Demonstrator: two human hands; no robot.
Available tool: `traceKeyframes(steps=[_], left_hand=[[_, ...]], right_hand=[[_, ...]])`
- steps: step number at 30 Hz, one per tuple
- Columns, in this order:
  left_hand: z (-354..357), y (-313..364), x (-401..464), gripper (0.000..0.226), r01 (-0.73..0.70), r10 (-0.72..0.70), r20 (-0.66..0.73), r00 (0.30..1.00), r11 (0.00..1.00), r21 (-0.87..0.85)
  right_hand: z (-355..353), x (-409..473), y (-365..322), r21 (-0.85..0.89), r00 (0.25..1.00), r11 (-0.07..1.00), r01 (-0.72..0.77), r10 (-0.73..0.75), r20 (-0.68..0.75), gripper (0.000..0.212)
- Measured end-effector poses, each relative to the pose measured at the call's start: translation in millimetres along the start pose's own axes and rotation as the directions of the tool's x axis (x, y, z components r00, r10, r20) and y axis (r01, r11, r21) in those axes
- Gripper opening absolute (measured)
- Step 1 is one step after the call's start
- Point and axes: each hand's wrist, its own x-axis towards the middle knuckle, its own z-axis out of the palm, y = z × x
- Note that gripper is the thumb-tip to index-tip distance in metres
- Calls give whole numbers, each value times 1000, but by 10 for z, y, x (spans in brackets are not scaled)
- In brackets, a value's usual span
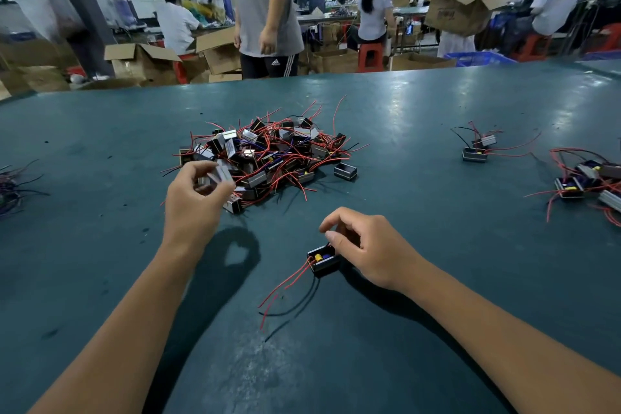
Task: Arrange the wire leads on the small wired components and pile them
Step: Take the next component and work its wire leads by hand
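The left hand (195, 198) pinches something pale and motion-blurred beside the pile (268, 155); what it is cannot be told. The right hand (366, 245) covers the far end of the box (324, 260) it grips, so that part is unseen. Right of the pile, a cluster (591, 181) of parts is cut by the picture's edge; left of it, dark wires (13, 188) are cut likewise. Labels in the pile are too small to read.

Both forearms are stretched forward. The left hand (193, 193) is raised with fingers curled in a pinch; the right hand (366, 245) is lowered, fingers bent.
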Motion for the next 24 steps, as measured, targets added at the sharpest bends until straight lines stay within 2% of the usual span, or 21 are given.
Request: traceKeyframes(steps=[1, 3, 5, 7, 9, 14, 19, 24], left_hand=[[18, 68, -18, 25, 33, -28, 26, 999, 979, -199], [71, 189, -78, 24, 135, -62, 147, 987, 814, -565], [133, 262, -149, 26, 248, -50, 283, 958, 641, -726], [212, 309, -235, 30, 319, -11, 392, 920, 601, -733], [293, 330, -331, 34, 361, 11, 465, 885, 615, -701], [381, 318, -496, 44, 422, 30, 588, 808, 668, -613], [403, 359, -562, 50, 452, 33, 644, 765, 684, -572], [454, 389, -611, 53, 384, 47, 634, 772, 760, -524]], right_hand=[[-1, 3, -1, -3, 1000, 1000, -1, 1, 1, 5], [2, 5, -1, -7, 1000, 1000, 1, -1, 4, 5], [20, 6, -4, -15, 1000, 1000, 10, -10, 12, 6], [39, 8, -11, -20, 1000, 1000, 19, -18, 23, 7], [42, 12, -12, -16, 1000, 1000, 24, -23, 16, 8], [15, 32, -6, -21, 989, 999, 27, -30, -146, 20], [-7, 37, -37, -7, 959, 998, 70, -69, -275, 16], [4, 23, -135, 103, 955, 992, 72, -38, -296, 22]])
